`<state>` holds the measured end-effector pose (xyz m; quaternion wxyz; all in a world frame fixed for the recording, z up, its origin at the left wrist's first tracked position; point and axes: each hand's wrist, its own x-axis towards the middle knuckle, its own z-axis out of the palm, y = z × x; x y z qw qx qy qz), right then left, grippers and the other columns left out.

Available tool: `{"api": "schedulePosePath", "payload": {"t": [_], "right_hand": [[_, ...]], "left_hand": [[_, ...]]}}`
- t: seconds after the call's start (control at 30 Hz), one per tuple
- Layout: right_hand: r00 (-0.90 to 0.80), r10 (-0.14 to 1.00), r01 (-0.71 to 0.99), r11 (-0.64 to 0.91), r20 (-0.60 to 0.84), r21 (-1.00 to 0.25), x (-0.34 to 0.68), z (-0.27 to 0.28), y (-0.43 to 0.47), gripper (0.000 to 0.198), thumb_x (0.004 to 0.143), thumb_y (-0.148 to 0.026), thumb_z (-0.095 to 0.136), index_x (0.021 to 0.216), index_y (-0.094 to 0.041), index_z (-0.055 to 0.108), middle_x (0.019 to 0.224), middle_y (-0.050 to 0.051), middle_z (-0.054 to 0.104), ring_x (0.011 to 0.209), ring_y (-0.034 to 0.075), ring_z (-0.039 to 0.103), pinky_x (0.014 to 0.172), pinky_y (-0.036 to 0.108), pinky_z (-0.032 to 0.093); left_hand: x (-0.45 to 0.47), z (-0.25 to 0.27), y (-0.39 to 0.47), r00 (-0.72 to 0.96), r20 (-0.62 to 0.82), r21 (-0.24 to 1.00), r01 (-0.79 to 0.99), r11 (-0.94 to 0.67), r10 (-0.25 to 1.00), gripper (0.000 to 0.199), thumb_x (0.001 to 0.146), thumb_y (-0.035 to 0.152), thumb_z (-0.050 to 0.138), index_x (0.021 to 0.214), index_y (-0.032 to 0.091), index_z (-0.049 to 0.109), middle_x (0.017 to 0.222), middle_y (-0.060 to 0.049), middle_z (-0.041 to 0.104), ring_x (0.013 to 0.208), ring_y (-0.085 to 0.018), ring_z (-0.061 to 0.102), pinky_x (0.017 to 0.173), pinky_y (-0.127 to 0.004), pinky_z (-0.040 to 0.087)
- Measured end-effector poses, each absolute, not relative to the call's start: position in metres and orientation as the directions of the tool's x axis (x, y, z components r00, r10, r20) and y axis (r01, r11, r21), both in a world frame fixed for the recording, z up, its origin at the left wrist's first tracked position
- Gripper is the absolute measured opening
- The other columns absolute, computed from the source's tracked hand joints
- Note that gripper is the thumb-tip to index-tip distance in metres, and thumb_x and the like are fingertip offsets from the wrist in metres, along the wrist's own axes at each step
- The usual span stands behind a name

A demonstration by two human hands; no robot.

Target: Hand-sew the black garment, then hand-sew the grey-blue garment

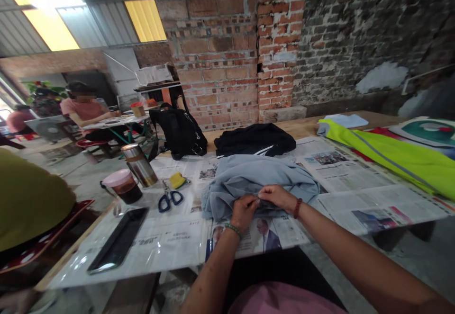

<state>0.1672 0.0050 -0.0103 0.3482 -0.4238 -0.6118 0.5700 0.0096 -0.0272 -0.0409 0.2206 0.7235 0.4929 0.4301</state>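
Just under the fingers of the left hand (243,212) and the right hand (279,196) lies a big, rumpled grey cloth (265,168), on the newspaper (344,210) that covers the table (307,127). The cloth is longest from side to side, with one end to the left of the fingers and the other end to their right. I cannot tell which end is its top. Most of it is heaped up beyond the fingers, which touch its near part. Both hands have their fingers bent and nearly closed, pinching a small fold, their tips almost meeting. Whether they also hold something tiny, I cannot tell. Farther past the fingers sit black clothes (254,139); off to their left are scissors (167,191).
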Motion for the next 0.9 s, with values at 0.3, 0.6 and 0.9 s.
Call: {"api": "schedulePosePath", "payload": {"t": [0.3, 0.6, 0.9], "right_hand": [[-0.241, 0.966, -0.119, -0.129, -0.098, -0.984, 0.157, -0.027, 0.021, 0.022, 0.07, -0.034, 0.057, 0.062, -0.017, 0.047, 0.054, -0.003, 0.055, 0.048, 0.008, 0.052, 0.051, 0.021, 0.04], [-0.374, 0.924, -0.263, -0.191, -0.083, -0.946, 0.166, -0.003, 0.029, 0.013, 0.083, -0.033, 0.048, 0.087, -0.02, 0.047, 0.062, -0.003, 0.06, 0.037, 0.006, 0.052, 0.035, 0.015, 0.034], [-0.325, 0.946, -0.289, -0.094, 0.005, -0.953, 0.18, 0.04, 0.068, 0.007, 0.08, -0.01, 0.051, 0.076, -0.015, 0.053, 0.063, 0.0, 0.06, 0.058, 0.011, 0.063, 0.048, 0.019, 0.048]], "left_hand": [[0.008, -0.039, -0.029, 0.16, 0.388, 0.733, 0.544, -0.409, 0.908, 0.02, 0.078, 0.023, 0.052, 0.064, 0.015, 0.064, 0.058, 0.001, 0.056, 0.06, -0.013, 0.049, 0.06, -0.024, 0.04], [0.006, -0.045, -0.024, 0.172, 0.351, 0.765, 0.514, -0.388, 0.92, 0.017, 0.077, 0.022, 0.052, 0.078, 0.016, 0.067, 0.069, -0.001, 0.062, 0.065, -0.013, 0.053, 0.063, -0.024, 0.043], [0.006, -0.045, -0.025, 0.124, 0.316, 0.8, 0.498, -0.335, 0.94, 0.016, 0.075, 0.024, 0.053, 0.074, 0.016, 0.067, 0.065, 0.0, 0.062, 0.063, -0.013, 0.052, 0.06, -0.022, 0.042]]}}
